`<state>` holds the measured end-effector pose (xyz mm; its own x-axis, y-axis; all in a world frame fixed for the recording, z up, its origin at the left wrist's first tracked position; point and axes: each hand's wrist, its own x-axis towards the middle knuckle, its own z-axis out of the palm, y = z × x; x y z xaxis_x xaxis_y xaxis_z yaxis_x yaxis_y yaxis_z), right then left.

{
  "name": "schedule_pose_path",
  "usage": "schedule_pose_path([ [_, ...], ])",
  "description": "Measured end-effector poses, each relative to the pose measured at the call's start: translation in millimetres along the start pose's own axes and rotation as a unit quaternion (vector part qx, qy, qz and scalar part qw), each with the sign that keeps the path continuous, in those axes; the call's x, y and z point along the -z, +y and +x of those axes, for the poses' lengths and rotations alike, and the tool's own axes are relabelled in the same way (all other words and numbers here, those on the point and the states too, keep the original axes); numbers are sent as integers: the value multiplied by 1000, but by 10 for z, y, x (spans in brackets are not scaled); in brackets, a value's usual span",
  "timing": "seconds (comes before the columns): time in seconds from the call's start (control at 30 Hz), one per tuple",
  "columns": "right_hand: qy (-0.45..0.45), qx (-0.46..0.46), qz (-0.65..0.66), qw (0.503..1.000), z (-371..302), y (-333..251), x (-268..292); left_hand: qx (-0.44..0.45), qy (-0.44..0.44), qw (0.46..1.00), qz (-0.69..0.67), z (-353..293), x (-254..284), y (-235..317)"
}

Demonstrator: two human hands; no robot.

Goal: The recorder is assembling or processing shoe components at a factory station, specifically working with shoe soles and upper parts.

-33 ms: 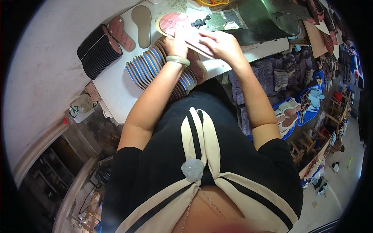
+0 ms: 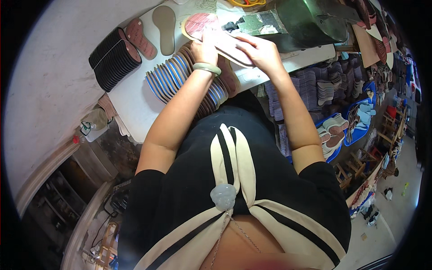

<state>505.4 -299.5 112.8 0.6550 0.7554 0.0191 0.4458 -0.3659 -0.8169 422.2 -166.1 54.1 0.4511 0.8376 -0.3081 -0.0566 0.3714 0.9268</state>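
Note:
Under bright light at the table's far side, both my hands are on a pinkish shoe sole (image 2: 199,27) with a pale yellowish edge. My left hand (image 2: 205,50), with a pale green bangle at the wrist, grips its middle; those fingers are partly hidden. Fingers of my right hand (image 2: 261,53) close over the end nearer me, on the right. Below my left hand, a row of stacked soles (image 2: 167,76) with blue, white and brown edges stands on the table. Another pink sole (image 2: 230,81) lies partly covered beside that row.
A tied bundle of black soles (image 2: 114,60), a pink insole (image 2: 141,39) and a grey-brown sole (image 2: 164,29) lie on the white table (image 2: 130,105) at left. A dark green machine (image 2: 310,24) stands right of my hands. Blue baskets (image 2: 360,119) with shoe parts sit at right.
The fingers of my right hand have shifted slightly toward the right along the sole, baring more of its near end. My left hand stays almost in place.

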Motion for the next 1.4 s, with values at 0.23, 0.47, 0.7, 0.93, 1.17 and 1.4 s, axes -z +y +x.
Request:
schedule_pose_path([
  [0.23,-145,-294,521,788,-341,-29,-229,34,-3,986,161,320,-15,128],
  [0.47,-40,-286,533,796,-81,30,-558,-557,-92,638,523,798,22,506],
  [0.7,-59,-242,509,824,-2,-8,-641,-374,-456,457,666,997,-38,935],
  [0.93,-17,-157,315,936,-214,-31,-418,-413,-420,483,648,520,249,1134],
  [1.17,-48,-197,469,860,-414,-56,-319,-442,-405,482,639,299,401,1147],
  [1.4,-52,-72,317,944,-457,86,-286,-410,-418,549,597,279,340,1077],
])
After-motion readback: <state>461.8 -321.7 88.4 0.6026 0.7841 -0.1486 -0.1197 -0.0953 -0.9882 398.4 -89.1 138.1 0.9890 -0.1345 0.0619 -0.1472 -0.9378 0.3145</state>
